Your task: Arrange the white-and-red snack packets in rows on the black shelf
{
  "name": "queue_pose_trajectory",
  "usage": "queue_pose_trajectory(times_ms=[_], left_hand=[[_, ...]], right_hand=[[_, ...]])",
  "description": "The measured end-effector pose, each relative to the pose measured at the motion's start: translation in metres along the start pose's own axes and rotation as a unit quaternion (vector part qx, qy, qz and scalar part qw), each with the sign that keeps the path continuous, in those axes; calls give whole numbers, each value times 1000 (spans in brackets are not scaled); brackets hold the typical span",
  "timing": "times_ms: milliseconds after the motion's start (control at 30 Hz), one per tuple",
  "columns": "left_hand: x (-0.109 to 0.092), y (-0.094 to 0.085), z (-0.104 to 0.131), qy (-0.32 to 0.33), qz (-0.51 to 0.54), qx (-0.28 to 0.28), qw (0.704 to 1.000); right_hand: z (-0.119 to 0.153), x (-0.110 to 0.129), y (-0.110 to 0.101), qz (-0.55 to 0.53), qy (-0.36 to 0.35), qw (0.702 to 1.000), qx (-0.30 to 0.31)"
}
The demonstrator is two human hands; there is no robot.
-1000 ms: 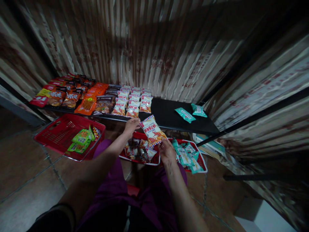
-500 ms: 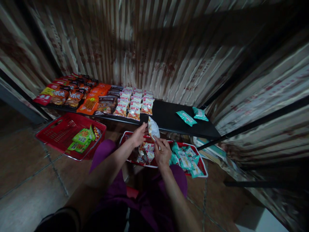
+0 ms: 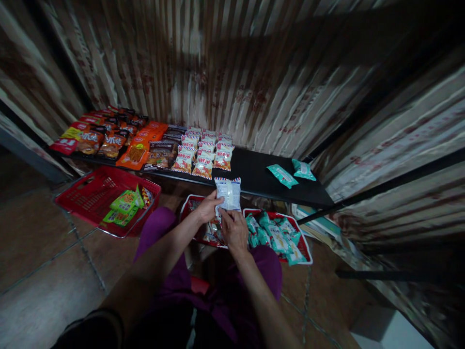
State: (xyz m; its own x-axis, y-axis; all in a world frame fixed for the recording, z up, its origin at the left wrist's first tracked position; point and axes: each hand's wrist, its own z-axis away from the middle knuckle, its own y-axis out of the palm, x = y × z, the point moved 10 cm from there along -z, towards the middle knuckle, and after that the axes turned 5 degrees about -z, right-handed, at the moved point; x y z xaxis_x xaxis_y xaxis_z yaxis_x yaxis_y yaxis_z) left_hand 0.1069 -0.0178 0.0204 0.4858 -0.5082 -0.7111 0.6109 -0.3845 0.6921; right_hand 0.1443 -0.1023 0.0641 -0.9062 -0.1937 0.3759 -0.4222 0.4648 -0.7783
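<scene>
A white snack bag (image 3: pixel 228 193) with a striped top edge hangs over the middle basket, its printed back facing up. My left hand (image 3: pixel 208 207) grips its left edge between thumb and fingers. Under its lower edge is my right hand (image 3: pixel 233 230), fingers bent close to the bag; whether they grip it is unclear. Beyond them, rows of white-and-orange bags (image 3: pixel 202 164) lie on the black shelf (image 3: pixel 250 169). The middle basket (image 3: pixel 184 209) below my hands holds more bags, partly hidden by my hands.
Orange, brown and red packets (image 3: pixel 138 148) fill the shelf's left part; two teal packets (image 3: pixel 282 176) lie at its right. A red basket (image 3: pixel 83 201) with green packets stands left, another basket (image 3: pixel 309 254) with teal packets right. Dark posts flank the shelf.
The white bag has turned from edge-on to flat, back side up. My left hand has taken hold of its left edge, and my right hand has shifted slightly left and down.
</scene>
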Motion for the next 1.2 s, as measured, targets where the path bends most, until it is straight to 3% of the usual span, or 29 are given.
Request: queue_pose_trajectory(times_ms=[100,167,200,267,300,367,433,500,567,700,800,967,1200], left_hand=[[-1,-8,-1,-1,-4,-7,1000],[-1,-14,-1,-13,-13,-9,1000],[0,-16,-1,-22,-17,-5,1000],[1,-17,0,-37,-22,11,999],[2,-17,0,-43,-24,25,998],[5,-13,1,-55,-28,54,997],[9,-9,2,-65,-37,75,994],[13,-7,3,-71,-50,85,993],[15,-7,3,-67,-61,82,992],[16,-10,4,-51,-75,55,994],[18,-10,10,-57,-81,55,994],[24,-6,20,-71,-86,86,990],[37,-20,21,-38,-112,-13,993]], right_hand=[[0,-7,-2,-130,26,991,8],[-5,-30,-15,-226,99,968,-48],[-6,-49,-24,-268,157,945,-100],[-4,-90,-38,-337,289,870,-213],[-5,-106,-38,-374,340,830,-236],[-17,-122,-21,-463,410,761,-198],[-32,-123,-6,-524,431,723,-131],[-40,-121,2,-550,441,703,-98],[-40,-123,3,-555,455,684,-127],[-28,-133,-2,-564,473,627,-255],[-23,-137,-7,-557,475,606,-311],[-24,-141,-21,-537,460,614,-352],[-20,-149,-18,-530,467,606,-366]])
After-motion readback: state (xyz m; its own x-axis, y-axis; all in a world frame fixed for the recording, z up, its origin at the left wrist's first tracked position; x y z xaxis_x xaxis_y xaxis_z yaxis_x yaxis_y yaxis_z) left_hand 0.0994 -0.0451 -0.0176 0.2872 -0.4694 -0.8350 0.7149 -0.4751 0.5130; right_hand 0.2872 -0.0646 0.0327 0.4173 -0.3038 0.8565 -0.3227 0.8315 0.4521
